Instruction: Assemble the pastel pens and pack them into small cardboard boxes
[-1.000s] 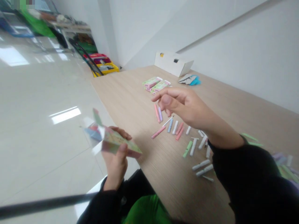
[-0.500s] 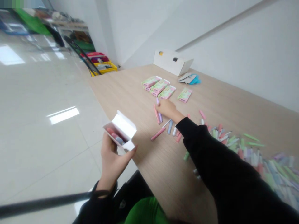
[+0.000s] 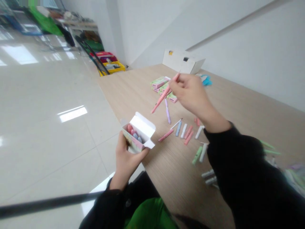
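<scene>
My left hand [image 3: 130, 160] is wrapped round a small carton [image 3: 135, 143] at the table's left edge. The carton's white flap stands up, and several pink, red and blue pen ends show inside. Above the table, my right hand [image 3: 190, 92] pinches a pink pen [image 3: 163, 95], which slants down to the left towards the carton. Below that pen a purple pen [image 3: 168, 111] lies on the wood. A darker pink pen [image 3: 166, 135] and a blue pen [image 3: 178, 128] lie nearby. Several more white, pink and green pens are spread under my right forearm.
Several green-and-pink cartons [image 3: 158, 82] lie at the back of the table [image 3: 128, 86], partly behind my right hand. A long white box [image 3: 181, 60] stands against the wall, with a blue crumpled item [image 3: 206, 80] beside it. Loose pens heap at far right. A yellow crate [image 3: 116, 67] sits beyond the table.
My right hand has lifted a pink pen off the table, moving up and to the right. The purple pen now lies free. The carton is tilted so its contents show more.
</scene>
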A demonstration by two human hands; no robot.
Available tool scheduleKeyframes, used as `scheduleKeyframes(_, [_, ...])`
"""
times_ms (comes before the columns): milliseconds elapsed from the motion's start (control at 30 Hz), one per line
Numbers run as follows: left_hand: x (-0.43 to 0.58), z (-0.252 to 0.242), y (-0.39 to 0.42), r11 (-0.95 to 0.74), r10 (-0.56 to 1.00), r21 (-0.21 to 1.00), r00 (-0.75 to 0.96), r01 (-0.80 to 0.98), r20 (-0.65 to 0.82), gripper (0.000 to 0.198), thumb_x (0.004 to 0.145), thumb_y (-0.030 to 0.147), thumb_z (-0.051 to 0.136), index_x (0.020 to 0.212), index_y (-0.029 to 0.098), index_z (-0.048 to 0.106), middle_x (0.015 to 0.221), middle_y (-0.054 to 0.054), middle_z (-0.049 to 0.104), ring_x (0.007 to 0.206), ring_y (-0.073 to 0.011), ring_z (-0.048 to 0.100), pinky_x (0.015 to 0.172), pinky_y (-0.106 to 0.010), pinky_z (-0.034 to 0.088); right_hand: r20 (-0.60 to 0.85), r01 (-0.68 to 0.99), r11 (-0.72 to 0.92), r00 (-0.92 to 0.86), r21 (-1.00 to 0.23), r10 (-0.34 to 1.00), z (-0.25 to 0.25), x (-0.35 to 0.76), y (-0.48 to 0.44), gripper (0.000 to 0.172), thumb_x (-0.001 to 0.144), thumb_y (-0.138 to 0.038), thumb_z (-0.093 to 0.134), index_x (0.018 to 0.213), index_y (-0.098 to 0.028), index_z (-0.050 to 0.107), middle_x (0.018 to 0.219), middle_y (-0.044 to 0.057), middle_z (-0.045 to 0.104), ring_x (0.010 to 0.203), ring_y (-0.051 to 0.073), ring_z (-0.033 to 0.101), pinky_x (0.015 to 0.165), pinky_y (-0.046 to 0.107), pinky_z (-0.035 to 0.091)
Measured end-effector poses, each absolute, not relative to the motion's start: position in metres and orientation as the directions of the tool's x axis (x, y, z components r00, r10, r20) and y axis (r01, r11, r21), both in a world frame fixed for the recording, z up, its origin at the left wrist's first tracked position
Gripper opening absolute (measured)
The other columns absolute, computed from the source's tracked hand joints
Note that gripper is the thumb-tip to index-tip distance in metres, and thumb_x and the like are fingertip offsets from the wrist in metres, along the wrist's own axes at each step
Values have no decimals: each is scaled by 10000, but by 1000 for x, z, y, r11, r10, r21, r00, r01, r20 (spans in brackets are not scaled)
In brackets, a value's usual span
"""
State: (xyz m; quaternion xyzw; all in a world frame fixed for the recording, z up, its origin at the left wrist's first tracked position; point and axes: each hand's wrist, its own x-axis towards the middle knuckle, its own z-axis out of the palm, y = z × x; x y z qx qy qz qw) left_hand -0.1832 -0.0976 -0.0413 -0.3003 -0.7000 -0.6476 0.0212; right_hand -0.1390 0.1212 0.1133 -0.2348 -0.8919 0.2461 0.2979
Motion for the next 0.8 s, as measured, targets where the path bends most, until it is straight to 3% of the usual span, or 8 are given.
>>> scheduleKeyframes(67, [-180,-38,-94,-31,411,892,-807,452,423,691,678,350,860,1290,199,577,1152,-94,689,1096,-298,698,948,-434,595,525,92,744,-651,-662,548,147,-104,97,315,1011,-259,544,710,-204,615,589,-28,574,526,86,515,527,247,377])
scheduleKeyframes(133, [-176,-34,-91,-35,439,884,-787,466,433,697,676,345,863,1290,191,572,1156,-96,693,1090,-295,704,941,-430,599,623,-26,786,-626,-618,469,167,-73,74,300,1022,-263,553,748,-214,665,624,-27,621,538,70,527,523,239,379])
scheduleKeyframes(267, [-167,-25,-89,-60,496,844,-717,534,489,624,705,310,840,1256,189,571,1081,-61,703,973,-245,726,847,-370,623,707,-57,856,-593,-513,385,170,-39,44,228,987,-216,617,779,-185,706,542,-46,578,486,70,484,474,237,366])
scheduleKeyframes(433, [-152,-15,-88,-148,494,786,-644,600,584,633,691,264,850,1253,201,566,1102,-52,713,987,-240,736,850,-355,631,485,-56,840,-837,-539,255,151,-24,36,180,959,-220,644,806,-175,726,722,-23,707,606,87,592,564,232,442])
scheduleKeyframes(567, [-135,-12,-83,-204,501,762,-603,614,620,621,716,248,835,1271,208,560,1117,-54,723,974,-233,749,827,-342,636,321,1,862,-928,-508,190,142,-10,34,78,878,-182,739,805,-188,766,835,-3,683,764,112,640,737,247,473])
scheduleKeyframes(700, [-119,-10,-77,-244,526,747,-562,619,638,635,737,269,837,1298,209,546,1148,-64,723,1018,-245,744,860,-361,632,304,45,835,-920,-548,249,141,9,31,79,874,-174,729,801,-191,752,853,-1,680,821,125,655,773,246,474])
scheduleKeyframes(800, [-110,-8,-73,-284,542,728,-522,624,659,650,728,279,853,1297,209,546,1146,-62,720,1027,-248,739,871,-366,629,310,99,803,-889,-588,336,144,22,28,47,830,-180,741,802,-191,705,805,-19,695,734,115,625,700,238,461])
